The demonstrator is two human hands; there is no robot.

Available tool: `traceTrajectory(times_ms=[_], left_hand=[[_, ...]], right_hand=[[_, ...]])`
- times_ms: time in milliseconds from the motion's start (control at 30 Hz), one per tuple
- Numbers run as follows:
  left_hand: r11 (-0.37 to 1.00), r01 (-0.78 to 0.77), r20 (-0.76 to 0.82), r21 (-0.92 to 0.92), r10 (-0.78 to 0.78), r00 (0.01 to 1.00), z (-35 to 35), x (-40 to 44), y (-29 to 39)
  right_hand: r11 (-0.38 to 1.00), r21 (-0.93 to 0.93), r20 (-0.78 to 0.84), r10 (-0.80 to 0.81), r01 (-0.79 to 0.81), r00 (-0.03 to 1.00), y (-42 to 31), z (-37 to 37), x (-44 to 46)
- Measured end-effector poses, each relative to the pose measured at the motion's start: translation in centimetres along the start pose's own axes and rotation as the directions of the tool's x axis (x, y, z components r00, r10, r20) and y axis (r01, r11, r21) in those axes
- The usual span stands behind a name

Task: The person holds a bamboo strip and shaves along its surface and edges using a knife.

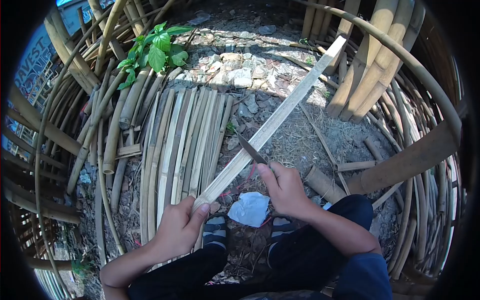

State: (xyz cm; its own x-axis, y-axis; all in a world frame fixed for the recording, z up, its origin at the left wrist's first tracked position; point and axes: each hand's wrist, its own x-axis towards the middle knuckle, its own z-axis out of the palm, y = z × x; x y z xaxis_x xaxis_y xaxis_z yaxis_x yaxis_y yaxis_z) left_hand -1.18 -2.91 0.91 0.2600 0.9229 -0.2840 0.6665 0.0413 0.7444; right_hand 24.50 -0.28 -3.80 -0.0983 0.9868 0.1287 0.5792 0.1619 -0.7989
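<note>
My left hand (176, 225) is closed round the lower end of a long pale bamboo strip (282, 112), which slants up to the right. In my right hand (284, 189) is a knife (251, 150), its handle mostly hidden by the fingers. The dark blade lies across the strip, above my left hand. Left of the strip, a row of split bamboo slats (185, 140) rests on the ground. A crumpled white sheet (250, 209) is on the ground between my feet.
Bamboo poles stand or lean at the left (107, 120) and upper right (375, 60). A thick bamboo pole (410, 160) crosses the right side. Behind the slats are a green leafy plant (156, 52) and broken stones (240, 75). Short bamboo pieces (325, 185) lie near my right knee.
</note>
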Motion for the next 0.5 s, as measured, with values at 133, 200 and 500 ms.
traceTrajectory(times_ms=[133,200,500], left_hand=[[1.0,-0.021,-0.015,0.0,0.021,1.0,0.4,0.1,-0.2],[0.999,-0.033,-0.026,0.015,0.034,0.999,0.5,0.0,-0.1],[0.997,-0.071,-0.057,0.022,0.072,0.996,0.3,-0.6,0.6]], right_hand=[[0.998,0.067,0.086,-0.025,0.019,0.996,-1.0,0.6,-1.6],[0.988,0.068,0.167,-0.149,0.14,0.975,-1.5,2.1,-3.0],[0.997,0.061,0.041,-0.054,0.051,0.998,-0.7,0.1,-1.2]])
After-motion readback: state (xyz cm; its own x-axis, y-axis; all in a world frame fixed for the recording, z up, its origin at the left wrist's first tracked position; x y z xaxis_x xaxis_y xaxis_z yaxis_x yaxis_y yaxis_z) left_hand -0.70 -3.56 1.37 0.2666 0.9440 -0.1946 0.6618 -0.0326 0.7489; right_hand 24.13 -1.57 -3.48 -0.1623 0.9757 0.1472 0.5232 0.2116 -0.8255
